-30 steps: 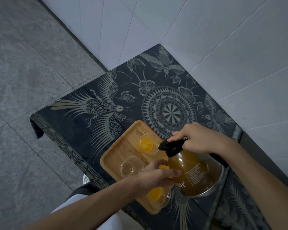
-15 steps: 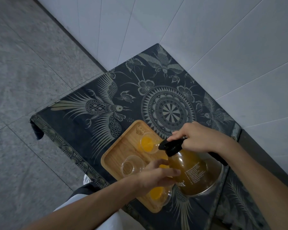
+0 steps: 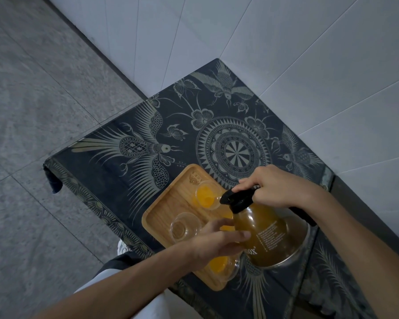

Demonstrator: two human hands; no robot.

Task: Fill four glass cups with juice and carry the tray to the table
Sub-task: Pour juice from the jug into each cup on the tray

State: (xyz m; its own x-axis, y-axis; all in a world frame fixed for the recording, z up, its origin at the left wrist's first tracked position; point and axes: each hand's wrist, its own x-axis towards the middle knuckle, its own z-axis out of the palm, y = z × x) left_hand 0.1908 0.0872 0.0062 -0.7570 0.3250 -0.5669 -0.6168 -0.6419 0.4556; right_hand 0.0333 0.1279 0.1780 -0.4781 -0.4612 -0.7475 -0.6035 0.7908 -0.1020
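A wooden tray (image 3: 168, 203) lies on a dark patterned table (image 3: 129, 125). On it stand glass cups: a far one (image 3: 206, 197) holding orange juice, an empty one (image 3: 182, 227) at the left, and a near one (image 3: 224, 265) with juice, partly under my wrist. Another orange patch shows behind my fingers. A glass jug (image 3: 267, 236) of amber juice with a black lid is tilted toward the tray. My right hand (image 3: 272, 187) grips its black handle. My left hand (image 3: 217, 244) rests with fingers spread against the jug's side.
White tiled walls (image 3: 286, 65) meet behind the table at its far corner. Grey tiled floor (image 3: 44, 111) spreads to the left. A second dark patterned surface (image 3: 346, 282) adjoins the table on the right. My white trousers and a shoe (image 3: 122, 247) show below the table edge.
Almost nothing differs. Both hands stay on the tilted jug over the tray; the view has shifted very slightly.
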